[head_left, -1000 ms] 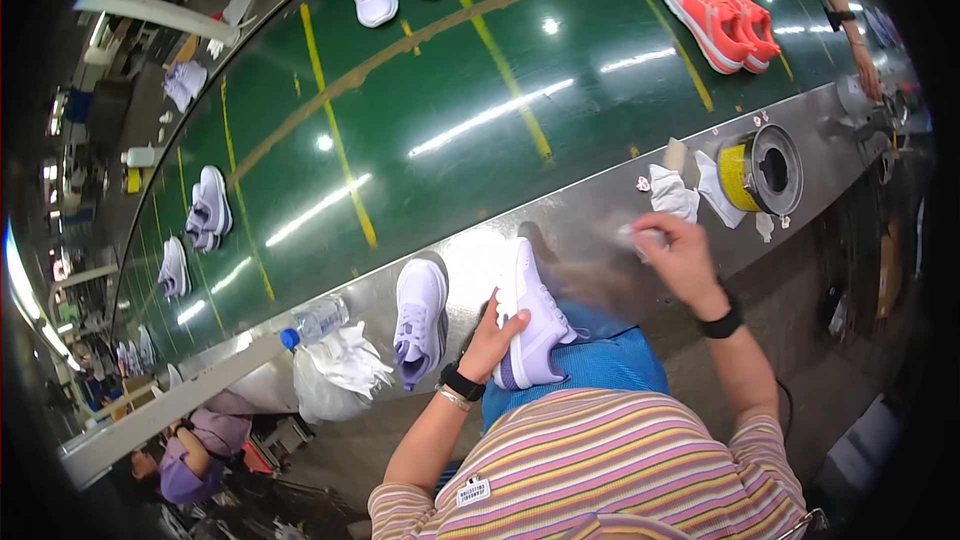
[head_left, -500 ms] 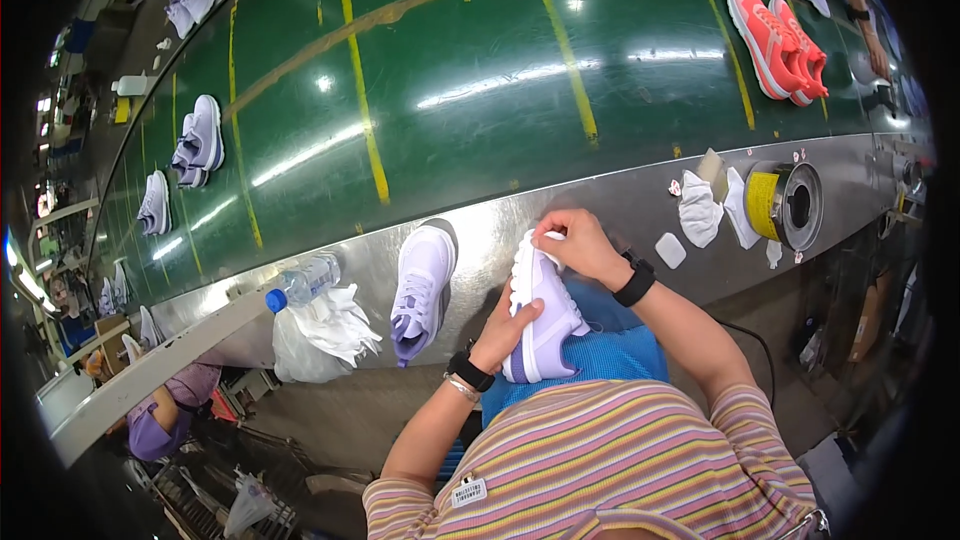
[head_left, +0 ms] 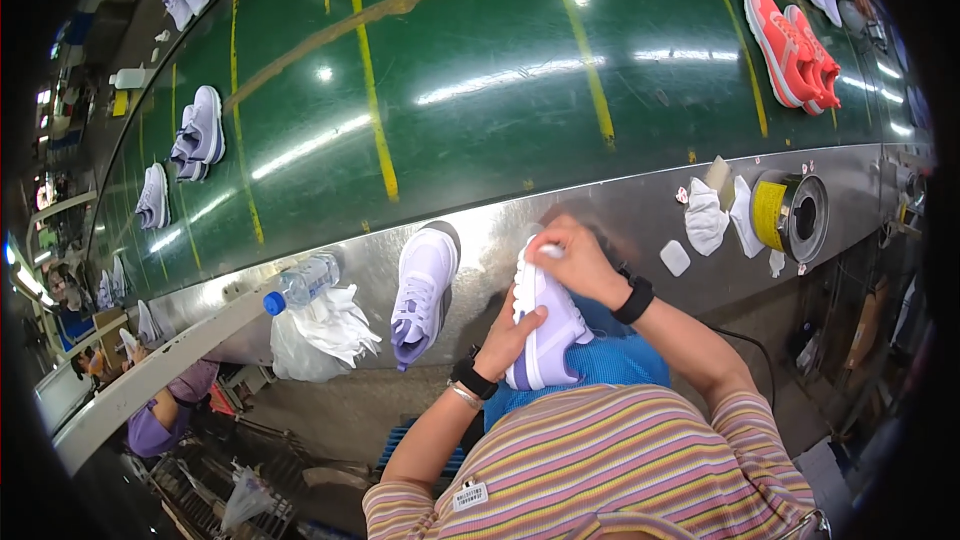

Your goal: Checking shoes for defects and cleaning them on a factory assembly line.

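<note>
A lavender sneaker (head_left: pixel 548 328) with a white sole is held over my lap, its toe pointing away from me. My left hand (head_left: pixel 507 341) grips it around the middle, thumb on the side of the upper. Above the toe, my right hand (head_left: pixel 585 262) pinches a small white pad (head_left: pixel 551 251) against the sole edge; motion blurs its fingers a little. A second lavender sneaker (head_left: pixel 424 285) lies to the left on the steel ledge (head_left: pixel 482 240), laces up.
Beyond the ledge runs a green conveyor belt (head_left: pixel 470 140) carrying coral sneakers (head_left: pixel 790 52) and lavender sneakers (head_left: pixel 205 130). A water bottle (head_left: pixel 308 280) and white tissues (head_left: pixel 338 325) are at left. White cloths (head_left: pixel 706 220), another white pad (head_left: pixel 675 258) and a round tin (head_left: pixel 768 212) sit at right.
My right hand has slid slightly toward me along the toe with the white pad. The belt and the coral sneakers have shifted a little to the right. My left hand keeps its grip.
</note>
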### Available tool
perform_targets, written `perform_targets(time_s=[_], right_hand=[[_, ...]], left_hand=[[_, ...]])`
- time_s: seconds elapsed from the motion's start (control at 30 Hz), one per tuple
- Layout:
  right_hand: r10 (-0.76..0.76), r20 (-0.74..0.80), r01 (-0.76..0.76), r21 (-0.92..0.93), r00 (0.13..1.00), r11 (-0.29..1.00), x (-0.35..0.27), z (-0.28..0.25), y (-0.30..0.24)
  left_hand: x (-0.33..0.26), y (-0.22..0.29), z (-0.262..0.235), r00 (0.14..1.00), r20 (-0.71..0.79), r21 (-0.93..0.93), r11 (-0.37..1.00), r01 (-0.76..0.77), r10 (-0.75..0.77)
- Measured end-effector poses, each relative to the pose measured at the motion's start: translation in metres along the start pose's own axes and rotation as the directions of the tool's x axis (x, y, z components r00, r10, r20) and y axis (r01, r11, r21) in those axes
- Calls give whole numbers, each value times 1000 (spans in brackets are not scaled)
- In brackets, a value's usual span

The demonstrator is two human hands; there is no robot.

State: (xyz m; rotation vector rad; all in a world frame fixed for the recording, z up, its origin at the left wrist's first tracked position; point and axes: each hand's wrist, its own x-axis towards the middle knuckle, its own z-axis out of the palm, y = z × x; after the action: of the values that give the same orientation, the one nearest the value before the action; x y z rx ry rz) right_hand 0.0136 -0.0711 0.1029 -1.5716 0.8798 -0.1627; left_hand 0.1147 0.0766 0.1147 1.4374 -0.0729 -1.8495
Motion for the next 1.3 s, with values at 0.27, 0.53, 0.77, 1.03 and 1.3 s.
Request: perform_targets(time_s=[0.27, 0.53, 0.77, 1.03, 1.3], right_hand=[[-120, -154, 111, -67, 981, 992, -2, 14, 13], [-150, -2, 150, -9, 989, 989, -1, -1, 7], [-76, 387, 30, 124, 919, 992, 3, -29, -38], [7, 613, -102, 119, 790, 988, -44, -43, -90], [-8, 507, -217, 383, 862, 898, -82, -30, -66]], left_hand=[[4, -1, -6, 1000, -2, -5, 1000, -4, 4], [6, -5, -11, 996, -4, 138, 987, -87, 88], [-38, 46, -34, 958, 286, 241, 970, -37, -35], [-80, 79, -62, 800, 515, 509, 861, 3, -308], [-84, 56, -63, 756, 540, 485, 871, 80, -370]])
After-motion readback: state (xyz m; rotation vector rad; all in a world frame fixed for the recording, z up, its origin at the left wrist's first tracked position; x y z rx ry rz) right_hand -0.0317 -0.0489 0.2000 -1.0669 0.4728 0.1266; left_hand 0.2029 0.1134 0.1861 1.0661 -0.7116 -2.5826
